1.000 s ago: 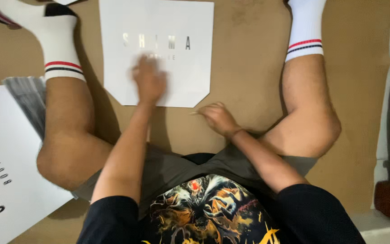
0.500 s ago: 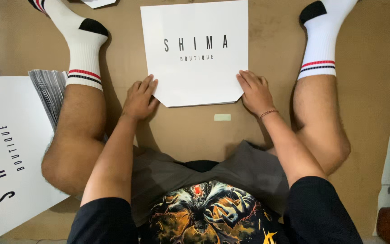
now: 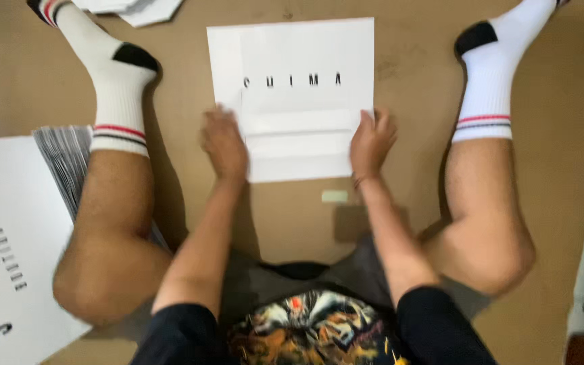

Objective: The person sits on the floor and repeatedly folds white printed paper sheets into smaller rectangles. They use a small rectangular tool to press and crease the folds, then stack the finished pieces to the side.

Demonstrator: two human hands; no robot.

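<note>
- At the far left lies a large white printed sheet [image 3: 8, 257], flat on the brown floor [image 3: 427, 40], beside the person's left leg; next to it a stack of grey sheets [image 3: 62, 159] sits half under that leg, within easy reach of the left hand.
- The left hand [image 3: 224, 142] rests on the left edge of the white paper piece [image 3: 292, 61], fingers pressing down, seemingly to pin that side flat.
- The white paper piece lies between the spread legs, centred before the body, its near part folded up over the dark lettering so both hands can work it evenly.
- A small pale strip [image 3: 334, 196] lies just near of the paper, apart from both hands.
- The right hand [image 3: 371, 138] holds the right edge, fingers curled onto the fold; the hands are well apart, one on each side.
- More white sheets [image 3: 136, 8] lie at the far left corner.
</note>
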